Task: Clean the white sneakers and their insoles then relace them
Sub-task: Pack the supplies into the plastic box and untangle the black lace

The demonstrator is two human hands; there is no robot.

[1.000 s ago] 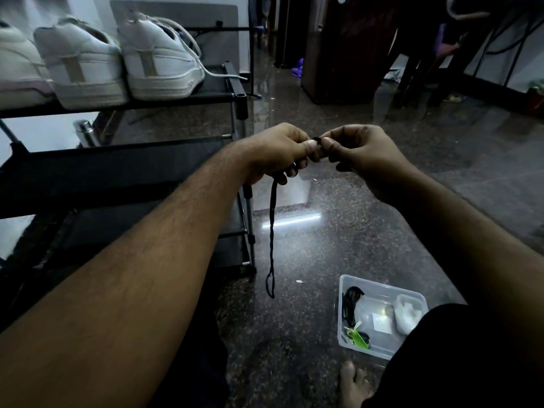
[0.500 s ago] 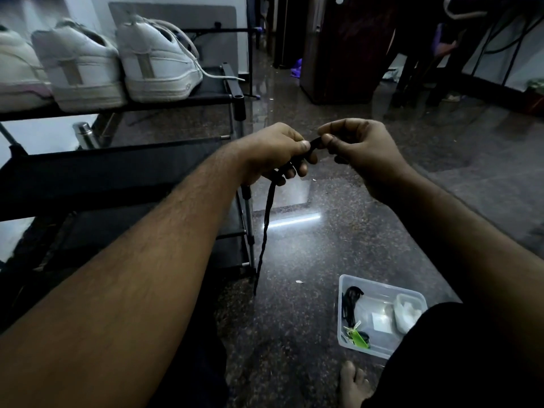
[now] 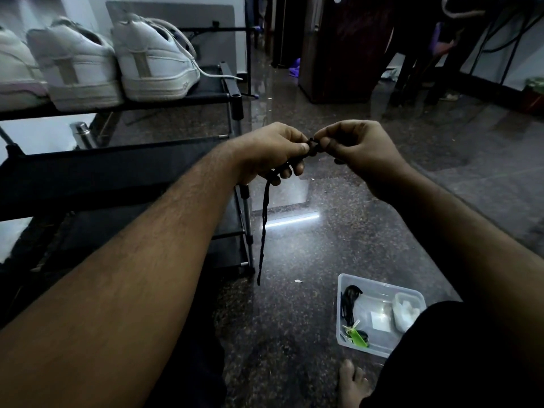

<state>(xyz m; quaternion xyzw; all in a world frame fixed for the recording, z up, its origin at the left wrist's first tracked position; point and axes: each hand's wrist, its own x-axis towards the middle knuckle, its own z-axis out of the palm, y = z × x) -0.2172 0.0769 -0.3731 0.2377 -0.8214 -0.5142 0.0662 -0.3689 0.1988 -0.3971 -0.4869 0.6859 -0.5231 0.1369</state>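
White sneakers (image 3: 156, 60) sit heels-out on the top tier of a black shoe rack (image 3: 117, 172), at upper left. The nearest one has a white lace (image 3: 217, 75) trailing off its side over the rack's edge; a second sneaker (image 3: 70, 69) stands just beside it, and part of a third shows at the frame's left edge. No insoles visible.

Dark polished stone floor (image 3: 338, 231), reflecting a strip of light. The person is seated on it, both forearms stretched forward, a bare foot (image 3: 351, 384) at bottom.

Dark wooden cabinet (image 3: 338, 48) stands well back at upper centre.

Clear plastic tray (image 3: 346, 279) on the floor near the right knee. Inside: a coiled black cord (image 3: 348, 301), a white lidded container (image 3: 407, 310), a green tag (image 3: 357, 338).

Left hand (image 3: 270, 154), in front of the rack's middle shelf, fingers curled round a black lace (image 3: 263, 228); thumb pressed against it at the top.

Right hand (image 3: 359, 148) just beside the left, nearly touching, thumb and forefinger pinching the lace's upper end, where it looks bunched or knotted. Too dark to tell which.

The lace hangs twisted from under the left fist, straight down, its lower end clear of the floor, beside the rack's corner post.

A steel bottle (image 3: 81, 134) stands behind the rack.
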